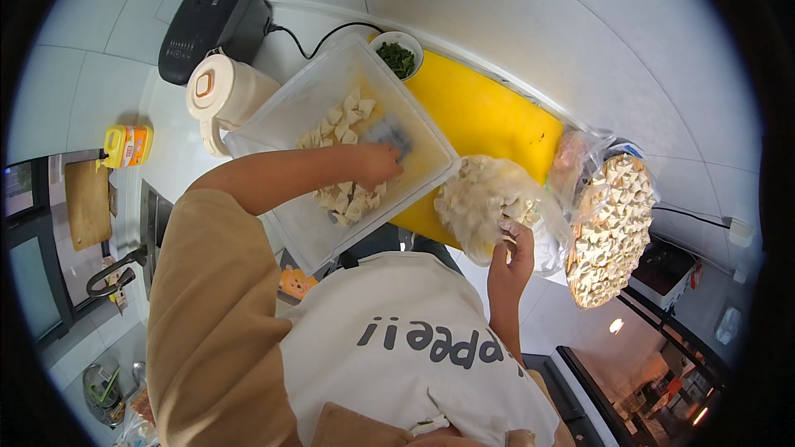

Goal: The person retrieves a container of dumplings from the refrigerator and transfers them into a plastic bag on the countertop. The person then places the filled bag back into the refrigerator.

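My left hand [377, 164] reaches down into a translucent plastic bin [428, 177]. Its fingertips point downward among folded wontons [335, 130], beside a grey-blue patch [391, 135] on the bin's floor. The fingers hide whatever may be between them. To the right, my right hand [512, 254] pinches the edge of a clear plastic bag [481, 198], which bulges with pale wontons. The bag rests at the near right end of a yellow cutting board [478, 105], and part of the bin overlaps the board.
Beyond the bin are a white bowl of chopped greens [396, 59], a cream pitcher [223, 90] and a black appliance [211, 25] with a cord. At right, a round tray [612, 230] carries many wontons. Another plastic bag [571, 161] lies beside it. A faucet [118, 273] stands left.
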